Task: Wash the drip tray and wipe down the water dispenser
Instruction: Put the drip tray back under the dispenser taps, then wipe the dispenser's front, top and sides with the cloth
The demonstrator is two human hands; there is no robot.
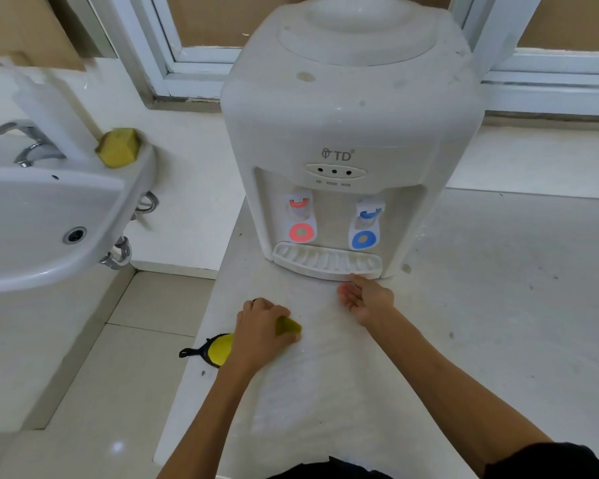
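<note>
The water dispenser [350,133] stands at the far side of the desk [498,305], its drip tray [327,261] still slotted in at the base. The right hand [367,299], palm up with fingers relaxed, touches the tray's near edge. The left hand [261,328] grips a yellow sponge [288,327] on the desk. Left, another sponge [118,146] rests on the sink [49,219].

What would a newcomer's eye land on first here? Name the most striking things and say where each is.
The white water dispenser dominates the upper middle, its red tap and blue tap standing out above the drip tray. Below, the right hand reaches open to the tray's front edge, while the left hand grips a yellow-green sponge on the counter. A sink sits at the left.
</note>
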